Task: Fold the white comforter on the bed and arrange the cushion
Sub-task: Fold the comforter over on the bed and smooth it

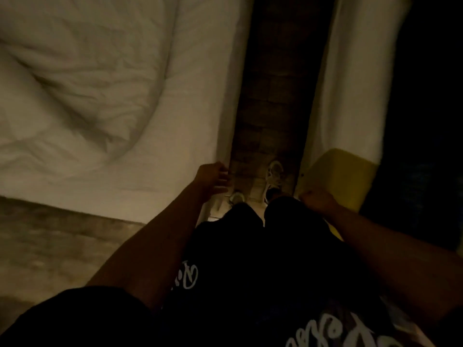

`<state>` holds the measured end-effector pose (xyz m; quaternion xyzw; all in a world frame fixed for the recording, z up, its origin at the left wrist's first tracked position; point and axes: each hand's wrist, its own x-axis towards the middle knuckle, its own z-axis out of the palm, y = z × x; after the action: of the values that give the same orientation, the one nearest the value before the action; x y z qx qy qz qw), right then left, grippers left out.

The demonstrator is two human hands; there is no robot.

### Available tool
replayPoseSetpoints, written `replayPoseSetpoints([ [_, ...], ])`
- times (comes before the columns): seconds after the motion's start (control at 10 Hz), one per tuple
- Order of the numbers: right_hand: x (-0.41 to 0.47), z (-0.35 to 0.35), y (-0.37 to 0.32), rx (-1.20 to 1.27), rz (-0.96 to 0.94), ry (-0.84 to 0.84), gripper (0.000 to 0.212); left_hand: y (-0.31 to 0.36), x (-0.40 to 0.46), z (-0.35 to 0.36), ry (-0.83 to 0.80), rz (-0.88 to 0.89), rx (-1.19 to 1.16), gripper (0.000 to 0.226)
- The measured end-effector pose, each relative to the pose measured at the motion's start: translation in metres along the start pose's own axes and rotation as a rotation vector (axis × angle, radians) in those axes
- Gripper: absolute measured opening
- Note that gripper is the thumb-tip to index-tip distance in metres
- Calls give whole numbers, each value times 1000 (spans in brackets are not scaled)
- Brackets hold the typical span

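— Where is the white comforter (82, 78)?
— Rumpled on the bed at my left. My left hand (213, 177) curls its fingers at the sheet's edge; grip unclear.
— The right hand (317, 200)?
— Fisted beside a yellow stool (345, 174).

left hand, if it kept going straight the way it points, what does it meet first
The left hand points up the frame along the bed's edge, fingers loosely curled beside the white sheet. Going straight on, it would probably brush that hanging sheet edge first; the floor lies lower. Depth is unclear in this dim, blurred view.
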<state>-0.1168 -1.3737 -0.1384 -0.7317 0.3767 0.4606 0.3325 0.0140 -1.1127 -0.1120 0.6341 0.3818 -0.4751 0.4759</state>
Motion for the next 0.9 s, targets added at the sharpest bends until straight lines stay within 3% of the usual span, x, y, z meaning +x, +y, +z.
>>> replayPoseSetpoints([
  [0.1, 17, -48, -47, -88, -84, -28, 33, -10, 0, -8, 87, -83, -70, 27],
  [0.2, 39, -84, -117, -217, -287, -45, 30, -22, 2, -23, 112, -142, -298, 32],
  [0.3, 52, -98, -174, -207, -360, -78, 29, -23, 1, -32, 169, -141, -465, 30],
  [0.6, 70, -80, -392, -280, -561, -236, 18, -8, 30, -39, 187, -321, -605, 32],
  [0.9, 122, -116, -444, -619, -424, -224, 16, 103, 43, -85, 258, -168, -887, 29],
])
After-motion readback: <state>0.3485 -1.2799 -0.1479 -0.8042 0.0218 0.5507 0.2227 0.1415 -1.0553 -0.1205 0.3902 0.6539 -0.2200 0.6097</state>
